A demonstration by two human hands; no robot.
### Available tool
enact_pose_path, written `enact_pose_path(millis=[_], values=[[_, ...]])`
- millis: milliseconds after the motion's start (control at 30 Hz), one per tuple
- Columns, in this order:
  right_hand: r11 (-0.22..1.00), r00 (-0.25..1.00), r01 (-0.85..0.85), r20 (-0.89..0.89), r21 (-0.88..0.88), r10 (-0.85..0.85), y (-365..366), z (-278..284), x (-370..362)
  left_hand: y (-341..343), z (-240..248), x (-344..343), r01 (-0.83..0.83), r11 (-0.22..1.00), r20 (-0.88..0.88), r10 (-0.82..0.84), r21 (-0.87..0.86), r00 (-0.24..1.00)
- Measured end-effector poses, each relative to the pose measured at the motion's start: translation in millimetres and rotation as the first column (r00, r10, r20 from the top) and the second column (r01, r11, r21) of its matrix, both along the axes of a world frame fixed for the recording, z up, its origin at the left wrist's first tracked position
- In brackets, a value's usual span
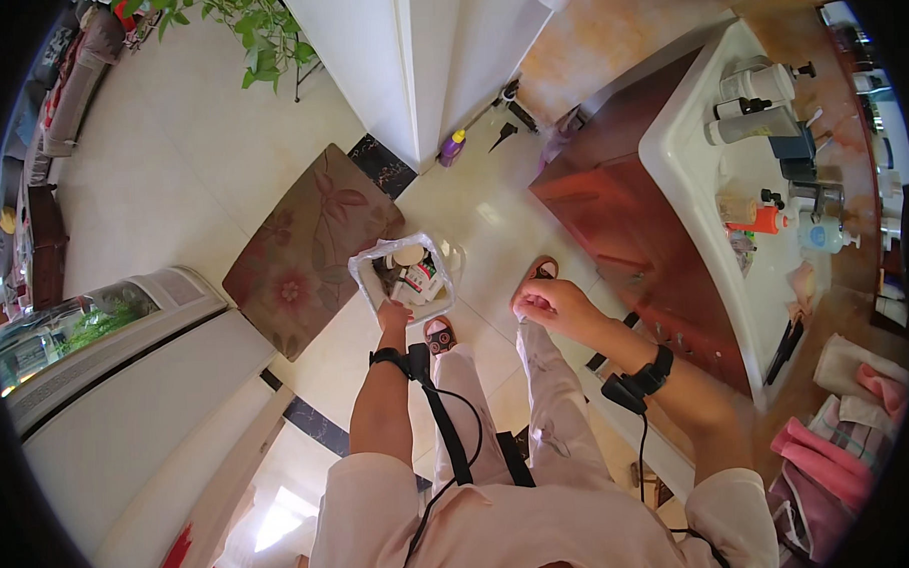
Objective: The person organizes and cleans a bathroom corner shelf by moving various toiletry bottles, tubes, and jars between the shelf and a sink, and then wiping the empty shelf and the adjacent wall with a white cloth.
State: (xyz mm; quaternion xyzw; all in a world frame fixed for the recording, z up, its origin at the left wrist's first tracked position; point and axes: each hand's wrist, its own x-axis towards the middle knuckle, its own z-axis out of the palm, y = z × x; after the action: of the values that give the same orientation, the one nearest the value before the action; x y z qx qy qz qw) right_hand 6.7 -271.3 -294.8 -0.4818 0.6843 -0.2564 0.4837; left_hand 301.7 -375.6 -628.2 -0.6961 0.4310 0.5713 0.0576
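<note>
My left hand [395, 312] grips the near-left rim of a small wastebasket [433, 311] lined with a thin whitish plastic bag. Inside the basket lie a printed white carton [418, 282] with red and green marks and a round beige item [408, 255]. Other contents in it are too small to name. Over the floor to the right, my right hand [558, 308] is held up with its fingers curled closed, apart from the basket. Anything inside those fingers is hidden. Each wrist wears a black strap with a small cabled device.
A flowered mat [303, 254] lies left of the basket. On the right stands a red-brown cabinet [623, 248] under a white washbasin [675, 136] crowded with bottles. A purple bottle [452, 149] stands by the wall corner. A fish tank [86, 327] is at left, pink towels [826, 456] at lower right.
</note>
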Motion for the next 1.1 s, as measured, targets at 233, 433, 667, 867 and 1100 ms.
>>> enact_pose_path(millis=[233,433,667,867,1100], values=[[0.997,0.999,0.033,0.027,0.063,-0.034,6.8,-19.3,18.6,-2.5,-105.9,53.8,0.084,0.99,0.107,-0.072,-0.11,0.992],[0.999,0.999,0.016,0.048,0.044,-0.018,0.6,-18.7,36.8,-4.7,-78.1,71.4,-0.072,0.984,0.081,0.086,-0.164,0.993],[0.996,0.997,-0.071,0.005,0.054,0.071,-25.5,8.8,36.9,-26.2,14.1,62.8,0.123,0.987,0.015,-0.122,-0.099,0.992],[0.995,0.995,-0.077,0.052,-0.061,0.08,-56.7,76.1,7.5,-64.7,143.5,-1.5,0.35,0.764,0.001,-0.416,-0.541,0.909],[0.866,0.991,-0.085,-0.134,-0.494,0.021,-92.5,260.6,-69.3,-142.6,450.2,-159.4,0.014,0.654,-0.4,-0.478,-0.756,0.782]])
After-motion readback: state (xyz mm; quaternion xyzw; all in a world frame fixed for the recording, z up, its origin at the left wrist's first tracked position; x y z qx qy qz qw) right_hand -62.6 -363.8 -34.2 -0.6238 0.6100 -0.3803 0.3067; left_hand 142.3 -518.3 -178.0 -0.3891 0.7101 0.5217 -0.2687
